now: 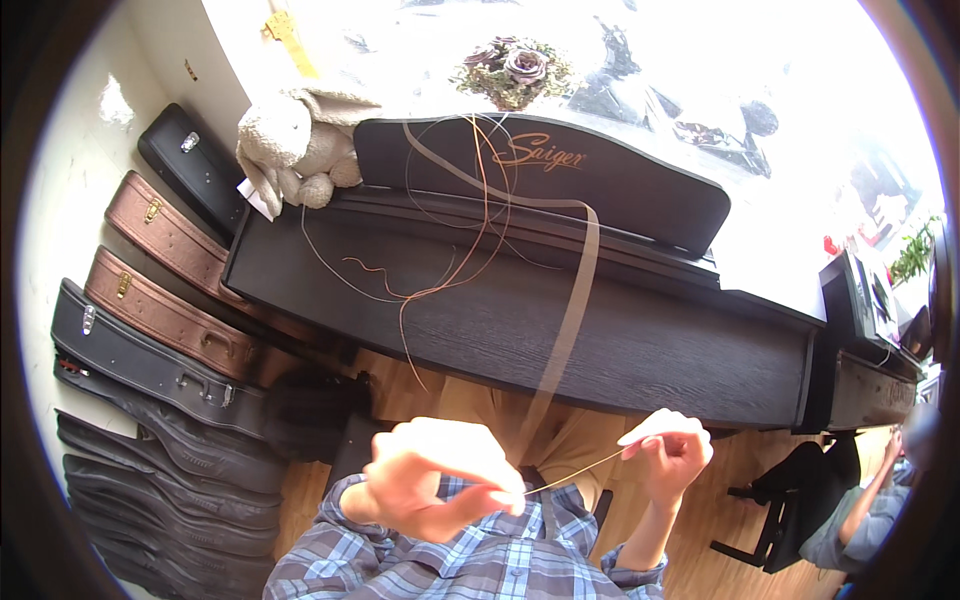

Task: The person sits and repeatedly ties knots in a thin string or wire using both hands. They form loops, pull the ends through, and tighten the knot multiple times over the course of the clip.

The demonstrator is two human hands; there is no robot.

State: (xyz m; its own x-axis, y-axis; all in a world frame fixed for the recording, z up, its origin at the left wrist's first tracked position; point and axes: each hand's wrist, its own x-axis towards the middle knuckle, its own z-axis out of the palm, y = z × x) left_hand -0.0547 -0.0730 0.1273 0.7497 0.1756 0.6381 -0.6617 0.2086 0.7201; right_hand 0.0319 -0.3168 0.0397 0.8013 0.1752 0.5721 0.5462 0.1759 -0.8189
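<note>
A thin golden guitar string (578,472) is stretched between my hands, in front of my checked shirt. My left hand (435,478) is closed, pinching the string's left end between thumb and forefinger. A little higher and to the right, my right hand (672,452) pinches the other end between thumb and bent fingers. Beyond them, loose copper-coloured strings (487,200) and a pale, thinner string (330,258) lie in loops over the dark piano (680,340). A flat tan ribbon (577,310) runs from the piano's music rest down behind my hands.
A plush rabbit (275,135) and a flower arrangement (515,72) sit at the piano's back. Instrument cases (165,340) and black soft bags (180,510) stand along the left wall. At the right are a black bench (775,530) and another person (870,510).
</note>
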